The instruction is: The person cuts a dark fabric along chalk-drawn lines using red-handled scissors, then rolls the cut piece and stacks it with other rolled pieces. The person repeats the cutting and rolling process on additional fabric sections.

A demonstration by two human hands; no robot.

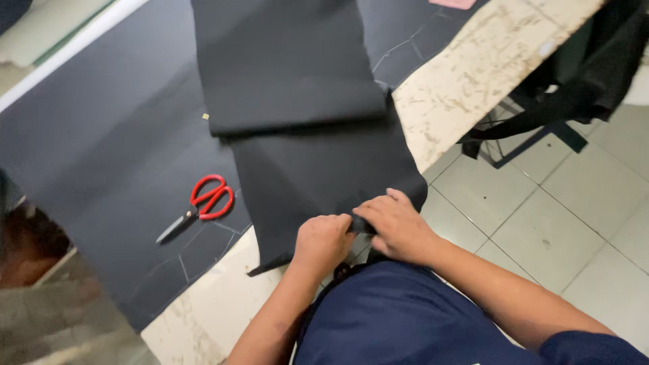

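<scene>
A long strip of black fabric point(318, 169) lies across the table and hangs over its near edge. My left hand point(323, 242) and my right hand point(395, 226) are side by side at that near edge, both pinching the fabric's hem between fingers and thumbs. A folded part of the same black fabric point(284, 61) lies further back on top of the strip. Red-handled scissors point(203, 203) rest on the table to the left of my hands, untouched.
The worn, pale wooden table point(466, 74) is mostly covered by a large dark sheet point(101, 149) with chalk lines. Grey floor tiles point(554, 223) lie to the right. A black chair or stand with dark cloth point(581, 74) is at the upper right.
</scene>
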